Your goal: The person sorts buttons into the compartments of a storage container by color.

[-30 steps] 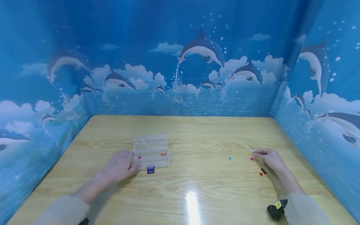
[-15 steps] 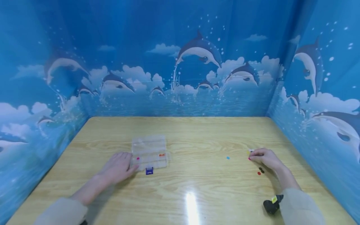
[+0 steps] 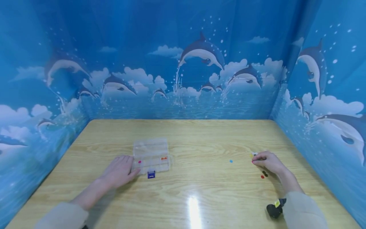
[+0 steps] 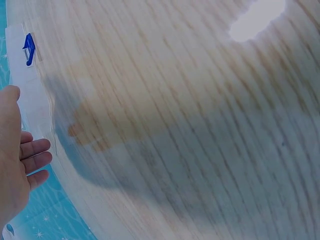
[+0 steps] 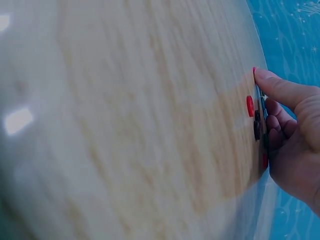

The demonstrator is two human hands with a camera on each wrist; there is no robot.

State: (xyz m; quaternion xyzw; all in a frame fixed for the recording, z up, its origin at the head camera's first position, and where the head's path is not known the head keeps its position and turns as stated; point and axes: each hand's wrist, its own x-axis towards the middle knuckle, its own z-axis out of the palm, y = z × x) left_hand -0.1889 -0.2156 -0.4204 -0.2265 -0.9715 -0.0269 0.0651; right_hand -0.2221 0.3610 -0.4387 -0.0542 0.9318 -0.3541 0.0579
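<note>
Head view: my right grip (image 3: 269, 161) has shifted.
Pink disc (image 3: 252, 162): now what I pinch.
Box (image 3: 151, 156): my left grip (image 3: 119, 169) touches it, unclenched.

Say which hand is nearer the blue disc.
Right. The right hand is right of the blue disc; the left hand is farther, left of it, at the clear compartment box.

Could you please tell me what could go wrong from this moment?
The pink piece is small and sits at the fingertips of the right hand, so it might slip.

The yellow piece lies close to those fingers and could be nudged.

The clear box is open beside the left hand; a bump might shift the orange pieces inside.
</note>
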